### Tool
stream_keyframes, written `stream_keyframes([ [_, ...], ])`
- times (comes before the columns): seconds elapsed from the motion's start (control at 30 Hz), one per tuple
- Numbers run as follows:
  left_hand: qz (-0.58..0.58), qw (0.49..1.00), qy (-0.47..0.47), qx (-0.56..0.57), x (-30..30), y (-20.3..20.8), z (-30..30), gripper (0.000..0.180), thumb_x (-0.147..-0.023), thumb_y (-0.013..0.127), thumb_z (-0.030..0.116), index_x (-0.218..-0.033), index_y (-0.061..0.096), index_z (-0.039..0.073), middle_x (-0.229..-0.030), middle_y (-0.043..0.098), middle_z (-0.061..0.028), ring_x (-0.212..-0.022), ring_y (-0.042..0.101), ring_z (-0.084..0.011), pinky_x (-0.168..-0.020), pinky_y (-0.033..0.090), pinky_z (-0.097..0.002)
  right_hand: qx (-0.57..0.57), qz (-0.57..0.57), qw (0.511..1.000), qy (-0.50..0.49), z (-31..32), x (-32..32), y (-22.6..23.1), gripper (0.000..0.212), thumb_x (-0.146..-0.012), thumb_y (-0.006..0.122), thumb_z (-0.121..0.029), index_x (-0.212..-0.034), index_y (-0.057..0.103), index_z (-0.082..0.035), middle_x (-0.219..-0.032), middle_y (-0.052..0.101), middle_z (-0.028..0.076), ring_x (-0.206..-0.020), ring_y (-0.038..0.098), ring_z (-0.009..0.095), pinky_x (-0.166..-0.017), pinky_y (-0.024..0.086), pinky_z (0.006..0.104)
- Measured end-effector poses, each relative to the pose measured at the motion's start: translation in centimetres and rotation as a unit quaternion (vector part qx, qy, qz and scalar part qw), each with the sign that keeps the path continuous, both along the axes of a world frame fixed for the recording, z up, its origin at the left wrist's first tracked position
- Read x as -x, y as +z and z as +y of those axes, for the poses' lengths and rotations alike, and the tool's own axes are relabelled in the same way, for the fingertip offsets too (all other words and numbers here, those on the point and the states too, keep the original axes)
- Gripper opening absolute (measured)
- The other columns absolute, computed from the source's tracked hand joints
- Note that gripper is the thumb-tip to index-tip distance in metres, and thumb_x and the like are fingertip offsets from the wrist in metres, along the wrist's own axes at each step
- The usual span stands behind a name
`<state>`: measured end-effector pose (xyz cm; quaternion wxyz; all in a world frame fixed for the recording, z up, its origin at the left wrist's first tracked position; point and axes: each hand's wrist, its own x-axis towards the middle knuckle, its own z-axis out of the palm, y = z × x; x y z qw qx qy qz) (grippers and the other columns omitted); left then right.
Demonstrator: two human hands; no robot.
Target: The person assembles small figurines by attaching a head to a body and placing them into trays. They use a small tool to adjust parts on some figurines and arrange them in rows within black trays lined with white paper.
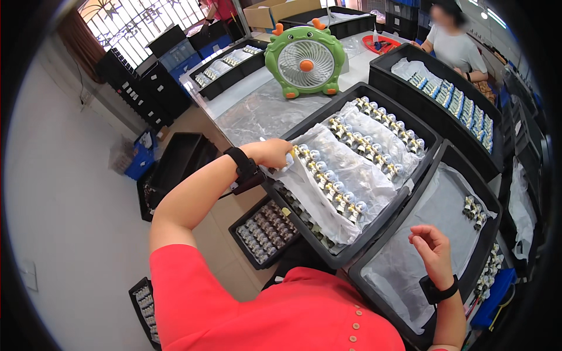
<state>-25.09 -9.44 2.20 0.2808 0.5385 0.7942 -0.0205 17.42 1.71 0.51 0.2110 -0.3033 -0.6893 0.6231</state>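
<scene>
My left hand [273, 153] reaches to the near left corner of a black tray [434, 138] and grips the edge of its clear plastic liner [304, 182]. Rows of small white and gold parts [329, 182] lie on that liner. My right hand [430, 248] hovers, fingers curled and holding nothing, over a second black tray [488, 188] lined with clear plastic. A few of the same small parts [475, 210] sit at that tray's far end. Both wrists wear black bands.
A green fan [305, 61] stands on the table beyond the trays. Another black tray with blue and white parts [455, 98] lies in front of a seated person [453, 44]. More black trays [265, 232] sit on the floor to my left.
</scene>
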Motion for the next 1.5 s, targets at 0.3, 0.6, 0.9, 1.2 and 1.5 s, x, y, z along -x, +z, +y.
stream_keyframes([
  [0.3,0.121,0.993,-0.001,0.015,0.3,-2.7,-0.2,0.029,-0.070,0.056,0.011,-0.096,0.058,-0.001,-0.091,0.062,-0.0222,-0.090,0.060,-0.0374,-0.077,0.047,-0.0406,-0.017,0.009,1.000,-0.001,0.3,-0.4,0.3,0.016,-0.084,0.056,-0.004,-0.099,0.060,0.002,-0.086,0.063,0.004,-0.082,0.060,0.010,-0.073,0.046,0.0227],
  [0.6,0.166,0.986,-0.006,0.026,-3.1,0.3,0.0,0.031,-0.063,0.066,0.016,-0.086,0.064,-0.004,-0.088,0.064,-0.0212,-0.083,0.064,-0.0333,-0.072,0.052,-0.0381,-0.039,-0.003,0.999,-0.001,0.6,-0.6,-0.1,0.016,-0.083,0.057,-0.004,-0.098,0.061,0.002,-0.085,0.064,0.005,-0.080,0.060,0.010,-0.072,0.046,0.0229],
  [0.9,0.297,0.953,-0.058,-0.006,-3.9,0.9,-0.9,0.020,-0.068,0.066,0.020,-0.078,0.067,0.002,-0.079,0.065,-0.0178,-0.077,0.064,-0.0331,-0.068,0.051,-0.0402,-0.031,-0.008,0.999,0.000,0.5,-0.6,0.2,0.018,-0.083,0.057,-0.005,-0.099,0.061,0.002,-0.085,0.064,0.005,-0.081,0.060,0.010,-0.072,0.046,0.0229],
  [1.2,-0.142,0.954,-0.244,0.104,-8.6,-0.5,-1.1,0.025,-0.081,0.057,0.018,-0.099,0.064,0.002,-0.089,0.065,-0.0142,-0.082,0.062,-0.0274,-0.073,0.047,-0.0343,-0.039,-0.018,0.999,-0.003,0.4,-0.6,0.5,0.018,-0.083,0.057,-0.005,-0.099,0.060,0.002,-0.085,0.064,0.005,-0.080,0.059,0.010,-0.071,0.045,0.0229],
  [1.5,-0.070,0.964,-0.238,0.100,-8.1,1.0,0.3,0.022,-0.079,0.057,0.017,-0.093,0.064,0.001,-0.082,0.065,-0.0135,-0.077,0.062,-0.0261,-0.069,0.047,-0.0344,-0.054,-0.018,0.998,-0.014,0.8,-0.9,0.5,0.018,-0.083,0.056,-0.005,-0.098,0.060,0.003,-0.085,0.064,0.005,-0.080,0.059,0.010,-0.071,0.045,0.0233],
])
